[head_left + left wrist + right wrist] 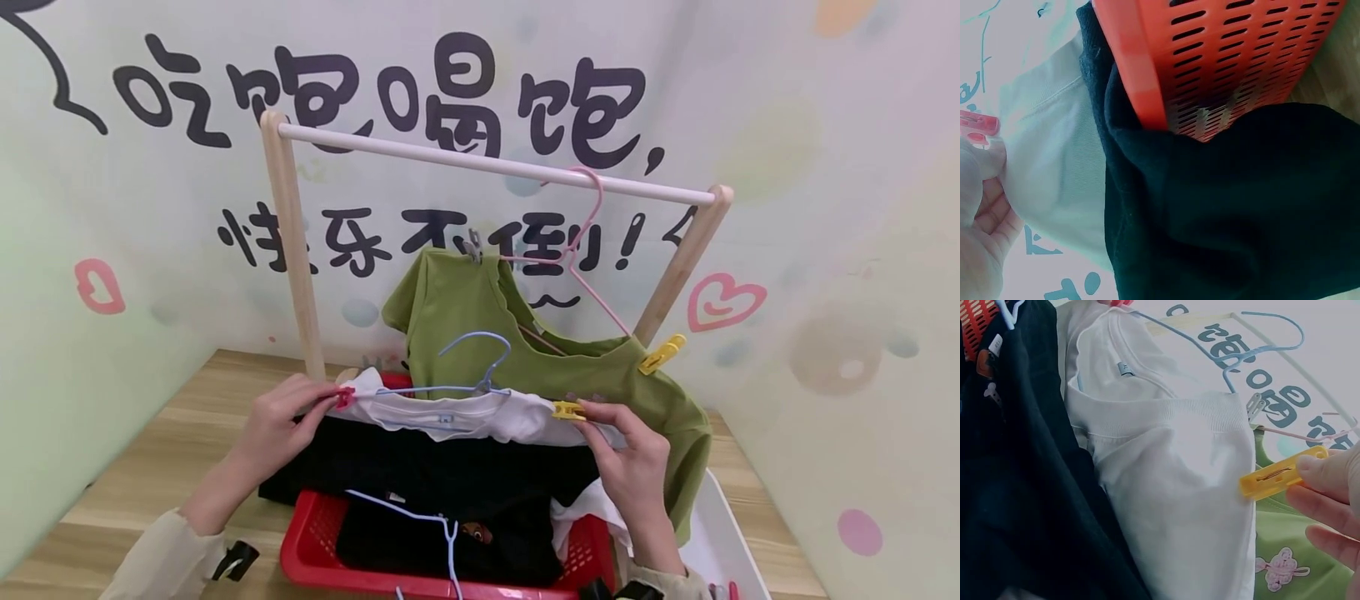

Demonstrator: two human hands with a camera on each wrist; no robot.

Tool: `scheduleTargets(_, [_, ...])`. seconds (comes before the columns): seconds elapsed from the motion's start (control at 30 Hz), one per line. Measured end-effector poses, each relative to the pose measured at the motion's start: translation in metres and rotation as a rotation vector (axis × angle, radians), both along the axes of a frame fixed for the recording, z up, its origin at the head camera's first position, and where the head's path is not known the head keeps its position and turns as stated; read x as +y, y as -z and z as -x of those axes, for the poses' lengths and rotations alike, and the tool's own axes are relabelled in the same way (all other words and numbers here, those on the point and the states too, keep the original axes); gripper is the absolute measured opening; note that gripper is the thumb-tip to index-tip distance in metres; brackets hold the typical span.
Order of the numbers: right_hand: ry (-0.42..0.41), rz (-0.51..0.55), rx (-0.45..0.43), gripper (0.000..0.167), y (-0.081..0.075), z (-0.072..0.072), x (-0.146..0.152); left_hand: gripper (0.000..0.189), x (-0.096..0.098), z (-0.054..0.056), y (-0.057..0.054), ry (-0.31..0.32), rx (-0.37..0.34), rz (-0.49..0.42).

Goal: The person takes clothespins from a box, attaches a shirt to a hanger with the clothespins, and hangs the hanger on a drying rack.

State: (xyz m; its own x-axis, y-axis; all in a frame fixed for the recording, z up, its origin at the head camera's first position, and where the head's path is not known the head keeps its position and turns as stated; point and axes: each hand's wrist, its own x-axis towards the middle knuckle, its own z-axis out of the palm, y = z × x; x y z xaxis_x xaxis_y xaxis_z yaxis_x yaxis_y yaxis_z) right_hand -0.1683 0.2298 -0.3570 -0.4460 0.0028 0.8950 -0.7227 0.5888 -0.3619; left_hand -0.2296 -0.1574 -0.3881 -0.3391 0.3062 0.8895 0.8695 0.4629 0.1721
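A white shirt (427, 415) is spread on a blue hanger (491, 367), its collar toward me. My left hand (281, 421) pinches a pink clothespin (345, 397) at the shirt's left shoulder. On the other side, my right hand (633, 458) grips a yellow clothespin (1275, 475) between thumb and finger. Its tip meets the white cloth near the right shoulder in the right wrist view. Below the white shirt lies black clothing (450, 467), with a second light blue hanger (450, 542) on it.
Behind, a green shirt (465, 325) hangs by a pink hanger (588, 208) from a wooden rack's white rod (420, 152). A grey clothespin (474, 247) and another yellow clothespin (662, 354) grip its shoulders. A red basket (307, 542) stands under the black clothing, beside a white tray (720, 517).
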Motion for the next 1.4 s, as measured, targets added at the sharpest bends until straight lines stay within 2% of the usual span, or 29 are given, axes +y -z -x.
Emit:
scheduleTargets(0.27, [-0.043,-0.019,-0.032,0.035,0.001,0.006,0.003,0.047,0.001,0.0,0.0,0.012,0.008,0.005])
scheduleTargets(0.4, [-0.106,-0.025,-0.058,0.04,0.002,0.008,0.004,0.046,0.001,-0.001,0.0,0.006,-0.001,0.005])
scheduleTargets(0.53, [-0.149,-0.018,-0.129,0.048,0.005,0.008,0.006,0.046,0.0,-0.001,-0.001,-0.01,-0.003,0.011])
scheduleTargets(0.6, [-0.122,-0.044,-0.171,0.052,0.008,0.008,0.007,0.047,0.0,-0.002,-0.001,-0.013,-0.012,0.012])
scheduleTargets(0.7, [-0.014,-0.146,-0.209,0.047,0.013,0.008,0.01,0.046,0.0,-0.002,-0.002,-0.014,-0.02,0.012])
scheduleTargets(0.77, [0.077,-0.232,-0.184,0.038,0.015,0.01,0.011,0.046,0.0,-0.003,-0.002,-0.008,-0.027,0.008])
scheduleTargets(0.87, [0.163,-0.309,-0.129,0.027,0.018,0.013,0.012,0.046,0.0,-0.003,-0.002,-0.004,-0.028,0.004])
scheduleTargets(0.93, [0.171,-0.323,-0.112,0.017,0.018,0.015,0.013,0.046,0.0,-0.003,-0.003,-0.007,-0.029,0.004])
scheduleTargets(1.13, [0.169,-0.343,-0.075,0.016,0.012,0.016,0.012,0.046,0.0,-0.001,-0.005,-0.007,-0.007,0.006])
scheduleTargets(1.4, [0.167,-0.355,0.009,0.022,-0.011,0.013,0.012,0.046,0.004,0.011,-0.023,-0.008,0.042,-0.037])
